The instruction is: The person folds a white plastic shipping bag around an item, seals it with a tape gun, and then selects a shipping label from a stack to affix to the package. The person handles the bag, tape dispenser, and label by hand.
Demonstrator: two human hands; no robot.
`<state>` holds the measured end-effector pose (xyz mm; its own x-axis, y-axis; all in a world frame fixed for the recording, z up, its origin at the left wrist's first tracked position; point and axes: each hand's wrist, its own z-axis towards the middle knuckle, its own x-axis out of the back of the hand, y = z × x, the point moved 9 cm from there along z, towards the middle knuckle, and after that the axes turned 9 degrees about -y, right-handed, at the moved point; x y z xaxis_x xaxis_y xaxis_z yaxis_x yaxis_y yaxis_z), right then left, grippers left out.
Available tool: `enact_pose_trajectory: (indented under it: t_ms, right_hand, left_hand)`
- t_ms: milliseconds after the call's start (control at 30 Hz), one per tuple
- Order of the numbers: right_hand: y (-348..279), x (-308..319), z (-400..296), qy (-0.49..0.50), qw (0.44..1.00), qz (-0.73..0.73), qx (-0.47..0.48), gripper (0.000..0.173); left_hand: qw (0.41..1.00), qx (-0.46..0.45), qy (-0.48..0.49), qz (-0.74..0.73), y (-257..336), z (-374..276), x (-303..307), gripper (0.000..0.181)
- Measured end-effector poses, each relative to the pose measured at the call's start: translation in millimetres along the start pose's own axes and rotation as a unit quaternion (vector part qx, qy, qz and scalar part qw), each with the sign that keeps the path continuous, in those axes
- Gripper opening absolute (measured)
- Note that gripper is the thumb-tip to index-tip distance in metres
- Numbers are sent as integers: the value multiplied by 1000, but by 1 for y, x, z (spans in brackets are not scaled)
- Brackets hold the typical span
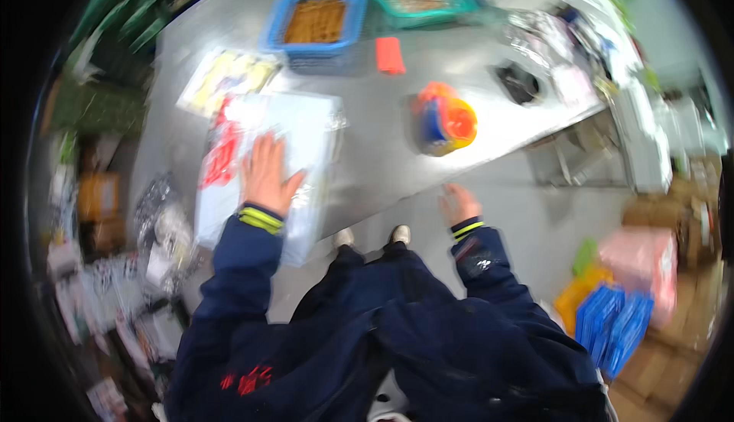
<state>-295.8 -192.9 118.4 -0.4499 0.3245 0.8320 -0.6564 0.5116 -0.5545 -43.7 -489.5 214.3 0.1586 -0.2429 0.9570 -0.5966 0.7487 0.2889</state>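
My left hand (266,175) lies with fingers apart on a stack of white plastic packets (304,129) that carries a red printed patch along its left side. The packets rest on a metal table (373,164) and overhang its near edge. My right hand (460,203) is in the air just off the table's front edge, blurred, with nothing visible in it. Ahead of it on the tabletop stands a group of orange, blue and yellow rolls (447,121), perhaps tape. Beyond the packets lies a yellow-and-white printed sheet or packet (232,81).
Toward the back are a blue plastic basket (358,15) with brown sticks and a green basket (395,18) of pale thin items. A red-orange piece (390,55) lies nearby. Clear plastic bags (166,233) crowd the left; blue packages (610,324) and cardboard boxes (659,359) stand at right.
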Motion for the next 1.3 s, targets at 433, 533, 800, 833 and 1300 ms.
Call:
enact_pose_trajectory:
  t_ms: [433,533,800,833,1300]
  right_hand:
    - [253,63,-274,72,934,200,-288,23]
    - [312,95,-311,50,915,243,-318,25]
    - [471,254,-328,166,899,237,-330,23]
    - [486,269,-314,175,901,237,-319,23]
    - [704,346,-290,124,809,477,-321,17]
  left_hand:
    - [982,52,169,63,8,30,-62,43]
    - [999,6,50,6,147,65,-159,39]
    - [885,-13,-455,-97,419,104,-384,31]
    - [871,2,-483,-92,427,109,-394,30]
    - [803,-188,-483,-296,814,134,-470,29]
